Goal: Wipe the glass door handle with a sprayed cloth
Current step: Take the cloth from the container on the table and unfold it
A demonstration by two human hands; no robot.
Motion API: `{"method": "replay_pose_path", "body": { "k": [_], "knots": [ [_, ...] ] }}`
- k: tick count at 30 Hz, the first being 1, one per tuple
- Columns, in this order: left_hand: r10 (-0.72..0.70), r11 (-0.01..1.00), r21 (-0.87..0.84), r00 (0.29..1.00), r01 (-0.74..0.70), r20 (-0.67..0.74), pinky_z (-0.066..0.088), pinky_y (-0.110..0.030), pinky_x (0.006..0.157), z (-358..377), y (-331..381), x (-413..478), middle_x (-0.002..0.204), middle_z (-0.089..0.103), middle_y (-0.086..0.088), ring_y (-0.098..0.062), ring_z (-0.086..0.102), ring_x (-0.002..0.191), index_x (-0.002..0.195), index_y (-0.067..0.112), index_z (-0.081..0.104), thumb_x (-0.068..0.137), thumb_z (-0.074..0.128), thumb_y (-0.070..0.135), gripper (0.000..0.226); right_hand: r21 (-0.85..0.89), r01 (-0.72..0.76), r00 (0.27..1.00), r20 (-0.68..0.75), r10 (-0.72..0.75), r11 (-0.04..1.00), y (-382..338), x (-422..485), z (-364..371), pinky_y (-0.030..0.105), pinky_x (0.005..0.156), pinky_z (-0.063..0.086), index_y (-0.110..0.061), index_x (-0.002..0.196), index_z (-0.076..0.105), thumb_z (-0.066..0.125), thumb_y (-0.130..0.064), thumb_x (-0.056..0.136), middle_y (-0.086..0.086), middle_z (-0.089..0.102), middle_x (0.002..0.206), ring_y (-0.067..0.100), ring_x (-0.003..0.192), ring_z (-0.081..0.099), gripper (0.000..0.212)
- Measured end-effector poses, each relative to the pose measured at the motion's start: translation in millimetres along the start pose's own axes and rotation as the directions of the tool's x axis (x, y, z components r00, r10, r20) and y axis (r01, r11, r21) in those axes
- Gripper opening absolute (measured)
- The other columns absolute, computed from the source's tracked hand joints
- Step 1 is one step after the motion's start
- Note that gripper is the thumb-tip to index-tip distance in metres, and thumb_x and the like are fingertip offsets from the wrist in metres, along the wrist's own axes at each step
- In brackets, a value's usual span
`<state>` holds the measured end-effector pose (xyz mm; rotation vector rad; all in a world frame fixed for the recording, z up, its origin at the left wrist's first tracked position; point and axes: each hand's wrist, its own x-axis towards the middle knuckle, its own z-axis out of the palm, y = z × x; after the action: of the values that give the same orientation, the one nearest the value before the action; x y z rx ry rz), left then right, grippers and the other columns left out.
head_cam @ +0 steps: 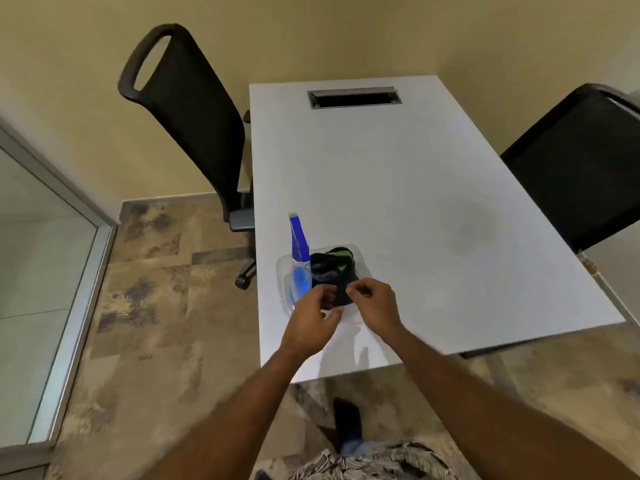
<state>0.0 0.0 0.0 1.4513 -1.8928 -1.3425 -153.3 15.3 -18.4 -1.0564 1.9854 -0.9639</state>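
Both hands' grip (341, 299) right at dark cloth (332, 271) in tray (282, 268).

Both hands (311, 320) forward, fingers (356, 289) curled

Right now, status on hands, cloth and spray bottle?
Both hands over the clear tray: left hand, right hand, no firm grip visible. Dark cloth and spray bottle in tray. Nothing in the way.
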Motion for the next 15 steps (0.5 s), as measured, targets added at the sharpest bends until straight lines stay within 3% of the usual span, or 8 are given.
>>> {"method": "replay_pose_path", "body": {
  "k": [5, 9, 15],
  "knots": [
    [0.094, 0.956, 0.276, 0.995, -0.096, 0.021, 0.044, -0.024, 0.106, 18, 6, 16, 0.143, 0.051, -0.001, -0.016, 0.053, 0.126, 0.14, 0.018, 0.049, 0.097, 0.065, 0.023, 0.046, -0.192, 0.147, 0.989, 0.026, -0.145, 0.97, 4, 25, -9, 0.026, 0.088, 0.053, -0.013, 0.109, 0.07, 0.072, -0.014, 0.087, 0.003, 0.07, 0.107, 0.014, 0.096, 0.061, 0.023],
    [0.046, 0.936, 0.351, 0.999, -0.035, -0.022, 0.043, -0.037, 0.114, 28, 7, 33, 0.157, 0.036, -0.001, -0.023, 0.044, 0.138, 0.145, 0.022, 0.043, 0.097, 0.063, 0.03, 0.052, -0.389, 0.33, 0.944, 0.153, -0.293, 0.86, 3, 52, -17, 0.029, 0.097, 0.046, -0.015, 0.125, 0.059, 0.075, -0.019, 0.081, 0.005, 0.06, 0.125, 0.021, 0.114, 0.055, 0.046],
    [-0.003, 0.925, 0.378, 0.997, 0.034, -0.081, 0.039, -0.036, 0.114, 36, 7, 36, 0.162, 0.026, 0.001, -0.023, 0.04, 0.141, 0.145, 0.027, 0.041, 0.097, 0.063, 0.036, 0.054, -0.533, 0.504, 0.861, 0.368, -0.35, 0.679, -6, 84, -13, 0.039, 0.101, 0.039, -0.022, 0.135, 0.049, 0.078, -0.021, 0.072, 0.001, 0.055, 0.133, 0.023, 0.12, 0.051, 0.068]
  ]
}}
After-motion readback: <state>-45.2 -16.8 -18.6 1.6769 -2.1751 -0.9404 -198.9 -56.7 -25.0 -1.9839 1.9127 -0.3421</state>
